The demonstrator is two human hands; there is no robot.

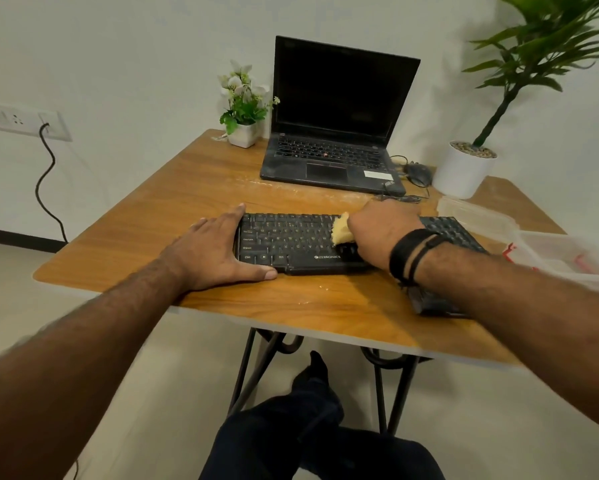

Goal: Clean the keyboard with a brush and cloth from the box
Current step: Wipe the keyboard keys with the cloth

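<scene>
— From the head view, what is the right hand (377, 233) doing?

— It lies knuckles-up over the middle of the black keyboard (291, 242); its fingers are curled down round a yellow cloth (340, 229), which bulges out just left of the knuckles and touches the keys; the forearm runs in from the lower right, two dark bands round the wrist.

— And the left hand (218, 247)?

— Flat and spread, holding nothing; well left of the cloth, it brackets the keyboard's left end, fingers straight along the far corner, thumb stretched along the near edge, palm on the wooden table (152, 237); the arm reaches in almost straight from the lower left.

— Where is the box?

— The clear plastic box (565, 258) sits right of the gripping hand, beyond the keyboard's right end; its lid (471, 213) lies just behind it; beyond the grip stands an open laptop (332, 133).
</scene>
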